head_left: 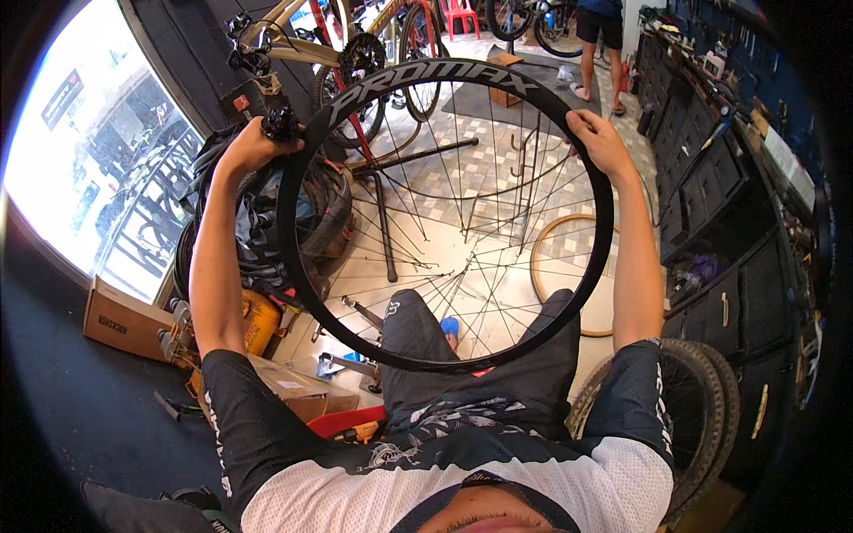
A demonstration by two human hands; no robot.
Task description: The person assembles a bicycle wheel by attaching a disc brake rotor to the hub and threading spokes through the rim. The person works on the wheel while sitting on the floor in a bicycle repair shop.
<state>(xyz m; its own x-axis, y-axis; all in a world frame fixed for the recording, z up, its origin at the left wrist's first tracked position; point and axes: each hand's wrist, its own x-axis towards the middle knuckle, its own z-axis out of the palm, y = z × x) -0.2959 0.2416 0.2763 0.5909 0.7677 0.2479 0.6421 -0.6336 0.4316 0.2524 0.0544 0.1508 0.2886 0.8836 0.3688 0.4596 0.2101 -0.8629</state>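
Jersey (569, 480), sleeves (253, 400) lettered white; left hand (253, 147), right hand (602, 144) hold grey-lettered rim (289, 209).

gold bicycle frame (306, 51), upper left | red chair (460, 12), back | standing person (601, 31) | black drawers (711, 184), right | cardboard box (127, 322), left

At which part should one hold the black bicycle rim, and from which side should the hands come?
I would hold the black rim at opposite left and right points of its outer edge, coming from outside, as the right hand does. It is a wide ring, so this should balance it; thin spokes crowd its inside.
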